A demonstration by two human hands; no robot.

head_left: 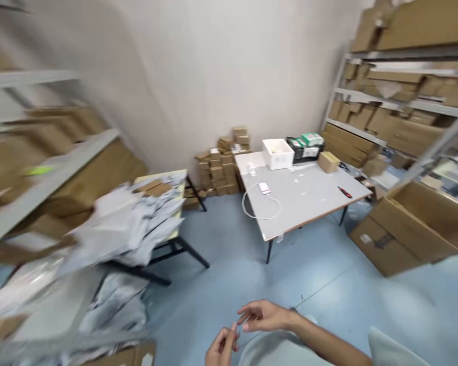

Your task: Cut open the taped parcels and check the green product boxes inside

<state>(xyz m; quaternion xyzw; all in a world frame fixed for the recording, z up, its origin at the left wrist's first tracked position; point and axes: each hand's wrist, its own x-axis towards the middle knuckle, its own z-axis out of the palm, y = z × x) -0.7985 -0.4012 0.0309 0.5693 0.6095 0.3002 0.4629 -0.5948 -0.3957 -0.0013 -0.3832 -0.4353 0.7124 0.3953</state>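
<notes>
My left hand (222,348) is at the bottom edge of the view, its fingers curled in and the thumb side raised. No object shows in it. Just to the right and slightly higher, my right hand (265,316) reaches in with bent fingers apart and nothing visible between them. The fingertips of both hands come close together over the blue floor (229,254); whether they touch, I cannot tell. Beyond them stands a low grey table (309,198) with a white device (264,188) and its looped cable (265,218).
On the table are a white box (278,155), a black-and-green carton (305,147), a small cardboard box (328,161) and a red-black tool (344,192). A large open carton (389,234) stands right. Grey mailer bags (125,218) cover a left table. Loaded shelves (412,104) flank both sides.
</notes>
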